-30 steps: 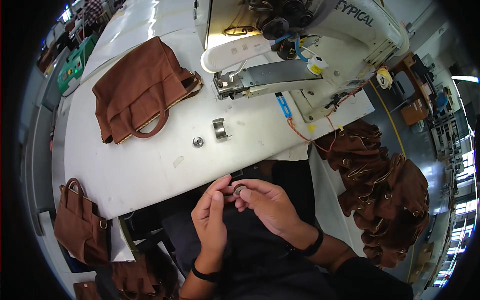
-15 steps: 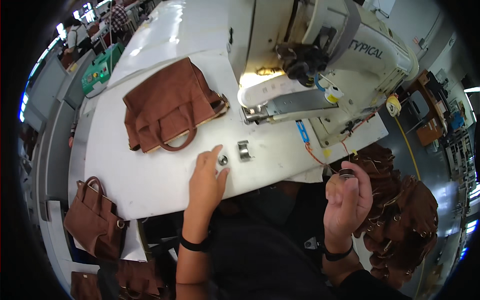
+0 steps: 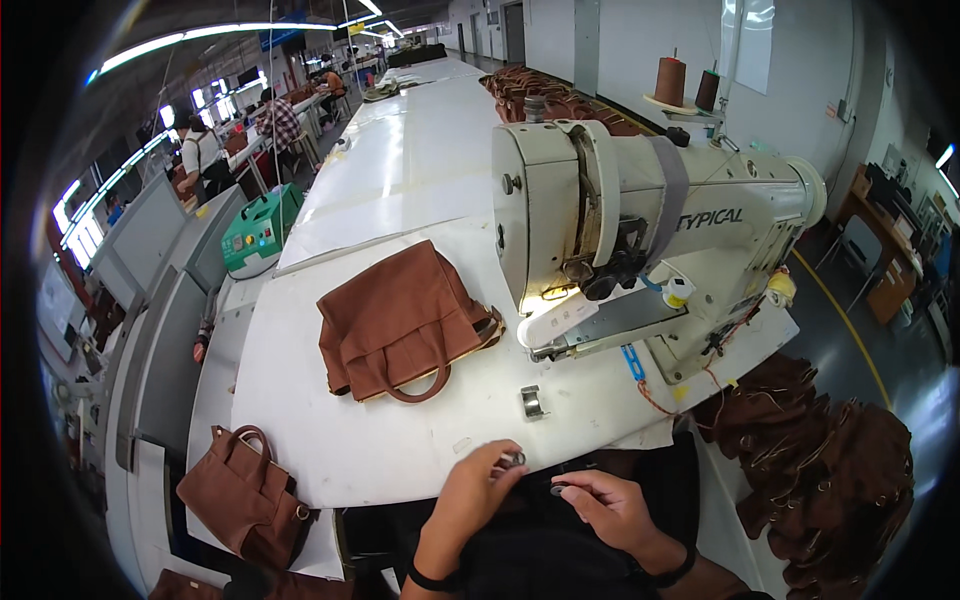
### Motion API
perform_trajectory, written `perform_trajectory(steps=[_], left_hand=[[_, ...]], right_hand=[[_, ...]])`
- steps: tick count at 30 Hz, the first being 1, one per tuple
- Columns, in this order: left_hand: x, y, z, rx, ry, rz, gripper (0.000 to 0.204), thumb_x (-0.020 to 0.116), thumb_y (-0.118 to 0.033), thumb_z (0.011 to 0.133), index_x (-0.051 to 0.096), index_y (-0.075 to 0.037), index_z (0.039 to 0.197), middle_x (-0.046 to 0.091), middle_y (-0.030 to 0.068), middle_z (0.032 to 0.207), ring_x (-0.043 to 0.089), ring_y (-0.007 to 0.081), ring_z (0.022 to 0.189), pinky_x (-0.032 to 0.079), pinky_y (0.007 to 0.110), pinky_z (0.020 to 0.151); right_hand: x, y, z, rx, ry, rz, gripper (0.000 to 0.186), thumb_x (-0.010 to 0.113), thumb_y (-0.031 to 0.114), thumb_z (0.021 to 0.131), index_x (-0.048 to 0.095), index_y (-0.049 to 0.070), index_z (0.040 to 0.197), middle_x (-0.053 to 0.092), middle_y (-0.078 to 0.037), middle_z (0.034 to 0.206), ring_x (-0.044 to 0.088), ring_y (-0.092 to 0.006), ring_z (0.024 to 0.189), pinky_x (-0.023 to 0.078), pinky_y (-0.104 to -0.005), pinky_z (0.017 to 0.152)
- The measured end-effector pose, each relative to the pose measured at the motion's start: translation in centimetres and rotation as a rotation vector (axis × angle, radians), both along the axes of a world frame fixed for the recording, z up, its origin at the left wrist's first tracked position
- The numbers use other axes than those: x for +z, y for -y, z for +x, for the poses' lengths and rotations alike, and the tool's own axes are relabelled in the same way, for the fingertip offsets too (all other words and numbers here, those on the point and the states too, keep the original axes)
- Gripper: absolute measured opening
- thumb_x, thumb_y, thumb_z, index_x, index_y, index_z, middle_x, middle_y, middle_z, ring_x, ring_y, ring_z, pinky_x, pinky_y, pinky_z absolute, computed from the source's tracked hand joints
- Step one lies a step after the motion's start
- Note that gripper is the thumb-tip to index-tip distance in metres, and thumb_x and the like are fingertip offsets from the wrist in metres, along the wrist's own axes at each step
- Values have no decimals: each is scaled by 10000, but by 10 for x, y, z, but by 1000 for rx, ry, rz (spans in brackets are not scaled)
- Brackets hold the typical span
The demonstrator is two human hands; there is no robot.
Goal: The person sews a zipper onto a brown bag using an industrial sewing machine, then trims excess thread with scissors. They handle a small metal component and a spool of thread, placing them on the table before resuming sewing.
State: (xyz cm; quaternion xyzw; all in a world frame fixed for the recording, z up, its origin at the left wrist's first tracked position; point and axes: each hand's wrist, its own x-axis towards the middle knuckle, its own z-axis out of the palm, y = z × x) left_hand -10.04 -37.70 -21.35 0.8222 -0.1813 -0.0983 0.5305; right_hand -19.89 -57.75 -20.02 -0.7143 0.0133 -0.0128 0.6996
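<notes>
At the near edge of the white table (image 3: 400, 460), my left hand (image 3: 468, 500) pinches a small round metal bobbin case (image 3: 513, 459). Just to its right, my right hand (image 3: 618, 512) holds a bobbin (image 3: 558, 489) with dark thread between thumb and fingers. The two pieces are close but apart. A curved, shiny metal piece (image 3: 532, 403) lies on the table beyond my hands. Farther back stands a cream sewing machine (image 3: 540, 170) with a long, narrow arm, and a brown handbag (image 3: 395, 320) lies to its left.
A second brown bag (image 3: 235, 490) sits at the table's left corner. Brown bags (image 3: 820, 450) are heaped at the right. A green machine (image 3: 260, 235) and thread cones (image 3: 670, 82) stand farther back. Other people (image 3: 280, 130) are at the far left.
My left hand has picked the bobbin case up off the table. Both hands have come closer together near my body. The view has tilted up, showing more of the room.
</notes>
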Motion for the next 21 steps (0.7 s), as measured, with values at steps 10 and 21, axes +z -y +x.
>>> perform_trajectory(steps=[10,21], left_hand=[[-1,16,-44,-86,-1,-75,374,757,-9,864,698,-44,1232,740,112,1094,722,194,921,574,290,837],[2,27,-51,-57,-77,-180,416,745,-19,894,668,-69,1300,742,107,1064,726,175,917,574,289,832]], right_hand=[[-29,-15,-1,-66,2,44,148,715,66,957,703,-14,1080,733,-30,912,631,-34,796,505,-192,721],[-41,-17,0,-237,75,22,107,745,44,922,645,10,934,577,65,717,463,14,648,375,-175,567]])
